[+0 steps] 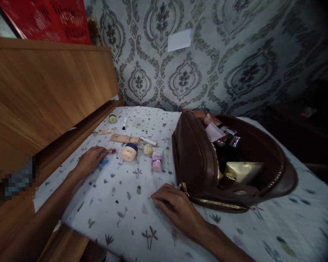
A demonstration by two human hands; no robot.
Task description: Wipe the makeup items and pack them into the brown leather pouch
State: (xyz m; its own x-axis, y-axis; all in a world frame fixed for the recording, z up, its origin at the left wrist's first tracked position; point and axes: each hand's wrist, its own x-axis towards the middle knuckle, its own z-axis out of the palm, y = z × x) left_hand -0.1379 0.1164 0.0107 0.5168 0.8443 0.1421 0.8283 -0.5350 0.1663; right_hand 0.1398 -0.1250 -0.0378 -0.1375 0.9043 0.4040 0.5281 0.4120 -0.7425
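On the left of the white patterned sheet, my left hand (pixel 91 159) has its fingertips closed on the near end of a small reddish lipstick tube (pixel 111 151). A crumpled blue piece (pixel 102 162) shows just under that hand. Past the fingers stand a cream jar with a dark blue lid (pixel 129 152), a small yellow jar (pixel 148 150) and a pink-and-purple squeeze tube (pixel 157 159). My right hand (pixel 176 205) rests on the sheet beside the bag, fingers loosely bent, thumb a little apart, nothing visible in it. The brown leather bag (pixel 192 156) lies unzipped with cosmetics inside.
Farther back lie a beige tube (pixel 124 139), a white tube (pixel 148 141), a thin yellowish tube (pixel 105 132), a small brush (pixel 124 123) and a round green pot (pixel 112 118). A wooden headboard (pixel 51 83) borders the left; the patterned wall (pixel 158 72) stands behind.
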